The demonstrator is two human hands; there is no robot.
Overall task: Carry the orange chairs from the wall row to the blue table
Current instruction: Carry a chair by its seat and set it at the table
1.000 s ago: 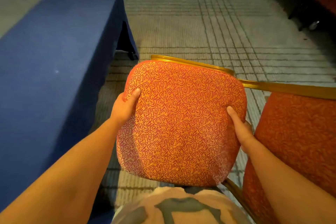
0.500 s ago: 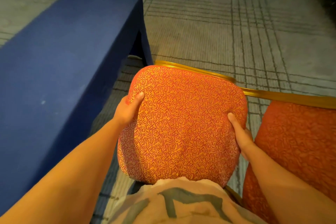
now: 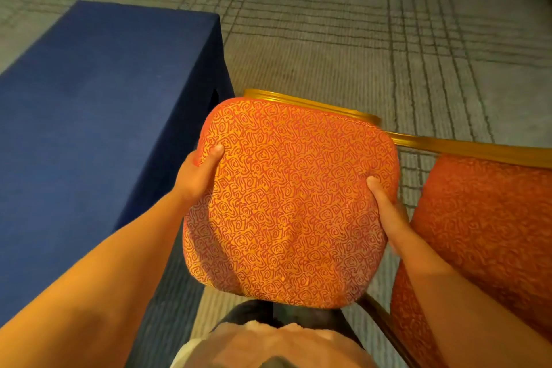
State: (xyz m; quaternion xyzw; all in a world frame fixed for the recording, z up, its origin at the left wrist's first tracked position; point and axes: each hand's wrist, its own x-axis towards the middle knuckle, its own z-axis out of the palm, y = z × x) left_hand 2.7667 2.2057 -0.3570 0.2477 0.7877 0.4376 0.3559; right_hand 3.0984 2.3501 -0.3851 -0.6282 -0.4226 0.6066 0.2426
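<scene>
I hold an orange chair [image 3: 292, 203] with a swirl-patterned cushion and a gold frame in front of my body. My left hand [image 3: 195, 176] grips the cushion's left edge, thumb on top. My right hand [image 3: 385, 207] grips its right edge, thumb on top and fingers hidden underneath. The blue table [image 3: 98, 116], draped in blue cloth, stands just left of the chair, its near corner close to my left hand. The chair's legs are out of sight below the cushion.
A second orange chair [image 3: 484, 227] with a gold frame stands to the right, close against my right arm. Grey carpet with a dark line grid [image 3: 373, 33] stretches ahead beyond the table's end.
The view has tilted down and swung left. The chair has come nearer to the table's end, and both hands keep the same grip on the cushion.
</scene>
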